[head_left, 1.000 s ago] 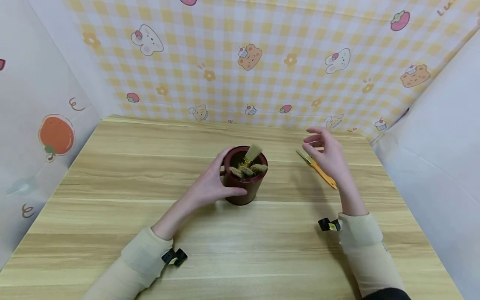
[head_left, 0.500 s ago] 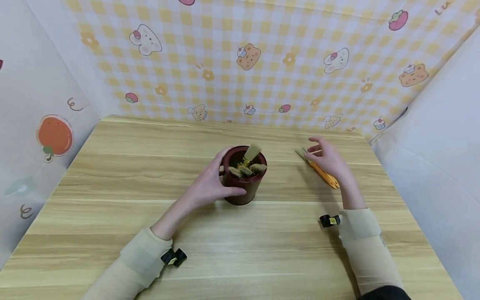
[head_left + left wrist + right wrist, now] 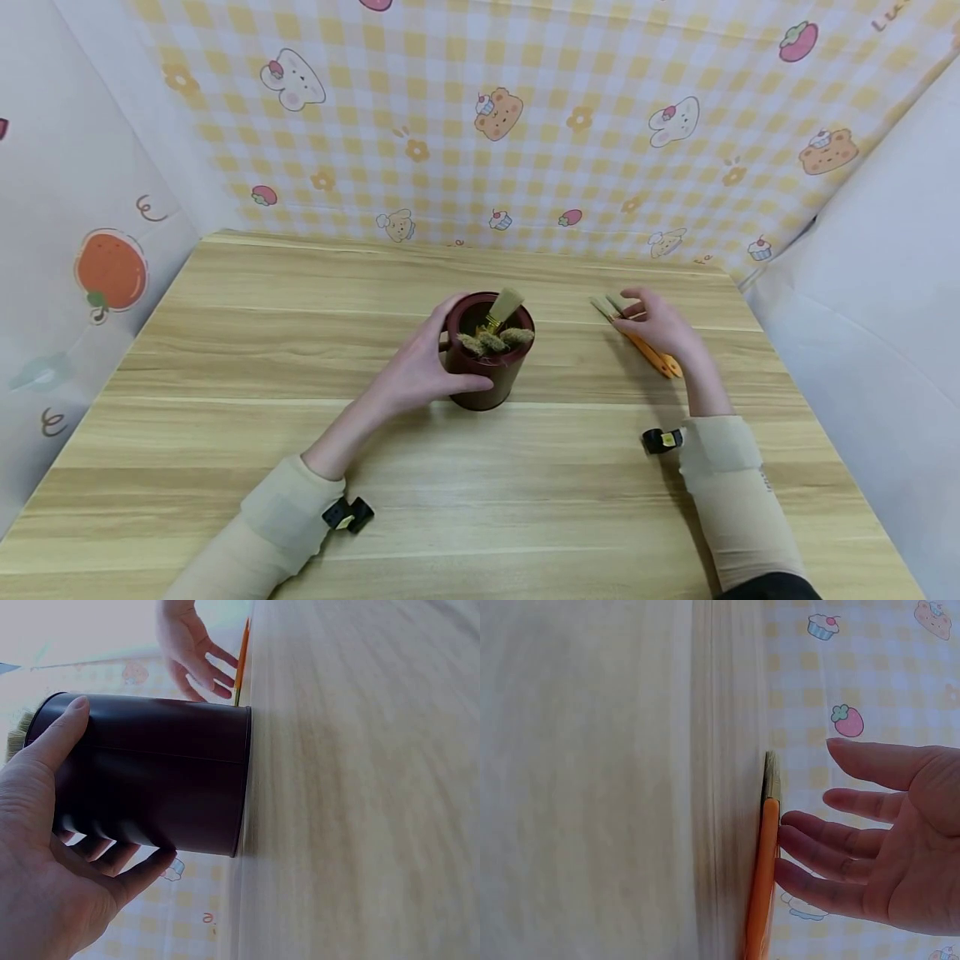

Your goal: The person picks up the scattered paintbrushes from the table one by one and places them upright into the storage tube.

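In the head view, my left hand (image 3: 420, 367) grips a dark red mug (image 3: 507, 377) that stands upright on the table, the thumb along its near side and the fingers round the far side. A paintbrush (image 3: 507, 303) with pale bristles up sticks out of the mug, beside three fuzzy greenish-brown tufts (image 3: 491, 340) at the rim. To the right, my right hand (image 3: 660, 325) hovers over two orange-handled paintbrushes (image 3: 651, 354) lying side by side. The right wrist view has its fingers spread and slightly bent, fingertips right at an orange handle (image 3: 762, 877), the palm holding nothing.
The wood-grain table (image 3: 480, 500) runs back to a yellow checked cloth (image 3: 435, 167) with cartoon prints. White sheets stand along both sides, the left one (image 3: 45, 250) printed with an orange fruit. Small black cameras are strapped at both wrists.
My right hand has come down and a little toward me over the paintbrushes, uncovering more of the second one. The left hand and the mug have stayed put.
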`<state>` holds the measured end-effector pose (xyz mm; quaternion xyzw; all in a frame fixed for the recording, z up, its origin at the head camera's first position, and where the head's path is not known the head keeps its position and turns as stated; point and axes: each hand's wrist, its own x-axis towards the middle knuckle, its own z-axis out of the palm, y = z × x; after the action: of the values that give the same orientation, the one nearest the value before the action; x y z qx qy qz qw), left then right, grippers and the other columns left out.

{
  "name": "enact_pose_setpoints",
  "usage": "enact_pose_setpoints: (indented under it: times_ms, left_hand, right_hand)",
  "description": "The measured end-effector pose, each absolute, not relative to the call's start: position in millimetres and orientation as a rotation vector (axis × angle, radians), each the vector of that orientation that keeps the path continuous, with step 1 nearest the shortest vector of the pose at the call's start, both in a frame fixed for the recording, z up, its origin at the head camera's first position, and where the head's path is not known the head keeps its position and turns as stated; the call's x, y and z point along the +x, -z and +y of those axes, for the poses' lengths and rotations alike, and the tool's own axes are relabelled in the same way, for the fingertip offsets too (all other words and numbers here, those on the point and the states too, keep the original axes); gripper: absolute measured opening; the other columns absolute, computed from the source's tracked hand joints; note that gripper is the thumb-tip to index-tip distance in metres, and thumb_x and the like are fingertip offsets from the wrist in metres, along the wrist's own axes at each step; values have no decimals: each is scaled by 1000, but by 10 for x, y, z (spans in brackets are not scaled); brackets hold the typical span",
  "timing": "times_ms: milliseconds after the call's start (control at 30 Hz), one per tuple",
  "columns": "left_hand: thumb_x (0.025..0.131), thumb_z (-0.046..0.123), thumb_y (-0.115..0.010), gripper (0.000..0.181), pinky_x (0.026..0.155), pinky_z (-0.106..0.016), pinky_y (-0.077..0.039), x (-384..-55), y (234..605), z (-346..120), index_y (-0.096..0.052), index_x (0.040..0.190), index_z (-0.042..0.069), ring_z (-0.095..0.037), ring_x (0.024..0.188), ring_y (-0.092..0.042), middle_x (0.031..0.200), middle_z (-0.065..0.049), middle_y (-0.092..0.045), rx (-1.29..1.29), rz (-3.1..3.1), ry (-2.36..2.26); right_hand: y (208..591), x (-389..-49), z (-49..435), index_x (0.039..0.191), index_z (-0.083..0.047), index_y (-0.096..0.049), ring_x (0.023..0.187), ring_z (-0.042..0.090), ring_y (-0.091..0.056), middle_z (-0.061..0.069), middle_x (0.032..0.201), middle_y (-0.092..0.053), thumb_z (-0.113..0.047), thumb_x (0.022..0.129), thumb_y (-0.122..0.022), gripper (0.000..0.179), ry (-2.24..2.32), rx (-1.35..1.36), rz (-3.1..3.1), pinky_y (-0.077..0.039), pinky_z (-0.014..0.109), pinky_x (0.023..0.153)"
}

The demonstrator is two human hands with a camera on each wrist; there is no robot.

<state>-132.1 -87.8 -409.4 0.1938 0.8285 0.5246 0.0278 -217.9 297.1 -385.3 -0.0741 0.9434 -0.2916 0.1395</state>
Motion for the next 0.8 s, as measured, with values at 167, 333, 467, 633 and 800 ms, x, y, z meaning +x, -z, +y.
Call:
enact_pose_setpoints:
  times_ms: [167, 333, 467, 633, 800]
  left_hand:
    - [70, 39, -96, 113, 115, -52, -46, -1320, 4090, -878, -26, 158, 44, -22, 141, -51, 156, 7, -47, 598, 2555, -1623]
    - [70, 40, -96, 112, 114, -51, -47, -1322, 4090, -878, -27, 159, 40, -23, 140, -52, 156, 7, -46, 602, 2556, -1624]
    - [70, 40, -96, 112, 114, -51, -47, -1328, 4098, -875, -27, 159, 41, -23, 140, -52, 156, 7, -46, 599, 2556, -1625]
    - [70, 41, -96, 113, 116, -53, -45, -1325, 4110, -879, -26, 158, 43, -24, 141, -51, 156, 6, -46, 597, 2571, -1614]
    - [70, 40, -96, 113, 116, -54, -44, -1327, 4115, -880, -26, 158, 44, -26, 142, -50, 157, 5, -46, 601, 2569, -1619]
  right_hand:
    - [3876, -2191, 2979, 153, 8, -37, 129, 51, -54, 37, 139, -54, -18, 102, -63, 64, 798, -228, 2725, -48, 61, 107]
    - [3909, -2201, 2982, 148, 10, -44, 123, 51, -59, 37, 135, -58, -12, 98, -68, 60, 726, -266, 2731, -54, 58, 101]
    - [3935, -2217, 2978, 146, 13, -46, 116, 47, -62, 36, 129, -60, -6, 93, -72, 62, 705, -294, 2714, -57, 49, 93]
    - [3956, -2224, 2960, 145, 15, -46, 102, 37, -64, 33, 120, -61, 6, 86, -75, 66, 745, -303, 2660, -56, 32, 79]
    - [3966, -2224, 2936, 143, 17, -46, 99, 35, -63, 33, 117, -61, 9, 84, -73, 66, 720, -311, 2636, -55, 30, 75]
